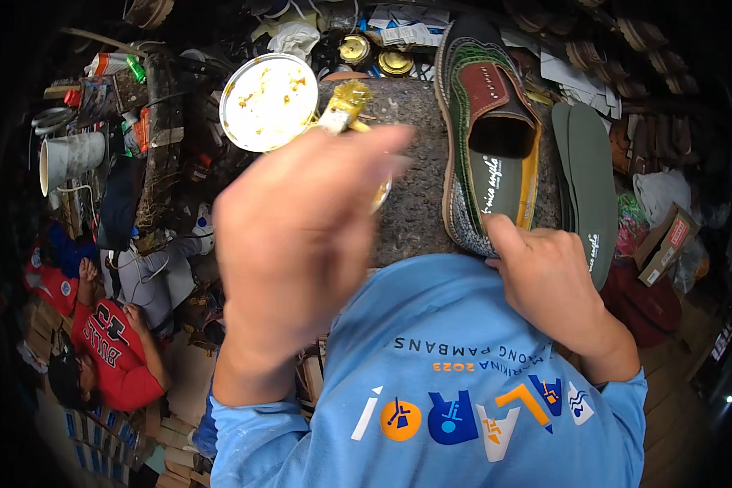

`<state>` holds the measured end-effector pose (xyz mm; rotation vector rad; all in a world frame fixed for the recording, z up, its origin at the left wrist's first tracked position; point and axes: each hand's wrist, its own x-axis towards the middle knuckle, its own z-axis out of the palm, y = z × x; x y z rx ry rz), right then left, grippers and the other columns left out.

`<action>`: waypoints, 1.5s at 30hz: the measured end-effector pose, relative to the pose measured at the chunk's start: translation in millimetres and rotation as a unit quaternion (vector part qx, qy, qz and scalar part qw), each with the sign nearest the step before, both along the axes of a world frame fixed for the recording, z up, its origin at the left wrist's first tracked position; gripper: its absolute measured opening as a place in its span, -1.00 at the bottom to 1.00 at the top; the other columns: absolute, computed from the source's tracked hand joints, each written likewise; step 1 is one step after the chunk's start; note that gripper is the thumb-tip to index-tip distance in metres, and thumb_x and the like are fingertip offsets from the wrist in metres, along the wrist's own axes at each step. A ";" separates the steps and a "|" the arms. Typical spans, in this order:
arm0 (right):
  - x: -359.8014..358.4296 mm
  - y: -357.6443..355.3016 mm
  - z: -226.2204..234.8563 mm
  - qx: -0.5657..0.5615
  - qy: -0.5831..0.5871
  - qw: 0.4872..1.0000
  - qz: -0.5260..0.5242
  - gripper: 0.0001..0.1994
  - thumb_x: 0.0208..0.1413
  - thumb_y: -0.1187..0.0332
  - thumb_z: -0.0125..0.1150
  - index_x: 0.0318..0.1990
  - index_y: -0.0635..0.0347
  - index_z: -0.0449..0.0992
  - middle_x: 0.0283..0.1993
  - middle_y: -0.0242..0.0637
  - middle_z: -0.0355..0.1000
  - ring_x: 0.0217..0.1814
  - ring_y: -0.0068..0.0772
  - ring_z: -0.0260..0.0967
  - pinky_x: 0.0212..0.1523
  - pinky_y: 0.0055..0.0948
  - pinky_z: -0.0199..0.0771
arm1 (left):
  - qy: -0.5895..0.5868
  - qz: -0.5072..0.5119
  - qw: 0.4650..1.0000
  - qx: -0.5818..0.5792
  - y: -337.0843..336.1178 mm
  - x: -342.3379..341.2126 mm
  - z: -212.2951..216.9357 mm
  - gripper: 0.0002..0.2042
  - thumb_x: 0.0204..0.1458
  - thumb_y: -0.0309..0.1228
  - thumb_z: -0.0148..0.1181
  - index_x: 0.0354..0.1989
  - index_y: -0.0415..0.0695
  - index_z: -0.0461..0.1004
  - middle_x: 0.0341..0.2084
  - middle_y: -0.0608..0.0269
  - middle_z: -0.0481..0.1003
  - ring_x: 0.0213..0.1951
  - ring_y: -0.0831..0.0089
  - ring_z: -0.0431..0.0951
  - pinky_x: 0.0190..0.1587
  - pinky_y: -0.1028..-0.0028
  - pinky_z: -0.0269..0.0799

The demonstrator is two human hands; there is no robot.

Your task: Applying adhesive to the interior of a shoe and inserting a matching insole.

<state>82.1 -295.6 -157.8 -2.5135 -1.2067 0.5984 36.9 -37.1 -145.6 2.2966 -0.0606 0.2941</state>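
My right hand [549, 268] grips the heel of a shoe [484, 85], its thumb over the back rim. The shoe stands toe away, with a dark toe, green stitched edging, a reddish-brown tongue and a yellow strip along the inner right side. To the left, my left hand [301, 215] is raised and smeared by motion. Just beyond it shows a brush [350, 98] with yellow-coated bristles; its handle is hidden, and I cannot tell whether the hand holds it. A round white lid [268, 102] with yellow-brown smears lies beyond the left hand.
Grey-green insoles [586, 179] lie right of the shoe. The dark, rough work surface [415, 203] is between the hands. Gold-topped jars [396, 63] stand at the back. A white mug [71, 161] is far left, above a seated person in red [118, 354]. Shoes line racks at right.
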 end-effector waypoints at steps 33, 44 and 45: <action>-30.6 -25.3 -11.8 0.080 -0.125 0.989 -0.007 -0.91 -0.03 0.38 0.27 -0.42 0.07 0.45 -0.50 -0.35 0.49 -0.52 -0.39 0.56 -0.52 -0.38 0.52 | -0.198 0.136 0.958 -0.154 31.7 -15.8 34.3 -0.89 0.30 -0.50 0.24 -0.16 -0.30 0.47 -0.45 0.07 0.61 -0.49 0.52 0.60 -0.46 0.62 0.48; -12.2 -24.4 -14.4 0.006 -0.064 0.994 0.085 -0.93 0.09 0.39 0.21 -0.34 0.15 0.48 -0.46 -0.26 0.59 -0.44 -0.27 0.66 -0.51 -0.29 0.60 | -0.016 0.059 0.984 0.166 37.0 -31.2 -32.6 -0.88 0.21 -0.45 0.36 -0.25 -0.22 0.54 -0.57 0.23 0.60 -0.61 0.60 0.52 -0.53 0.54 0.40; -12.1 -24.1 -15.8 0.018 -0.063 0.994 0.086 -0.94 0.10 0.39 0.20 -0.33 0.14 0.47 -0.46 -0.27 0.58 -0.43 -0.27 0.66 -0.51 -0.30 0.60 | -0.021 0.063 0.984 0.168 40.8 -32.5 -39.0 -0.88 0.21 -0.45 0.36 -0.25 -0.22 0.54 -0.57 0.23 0.60 -0.61 0.60 0.52 -0.53 0.54 0.40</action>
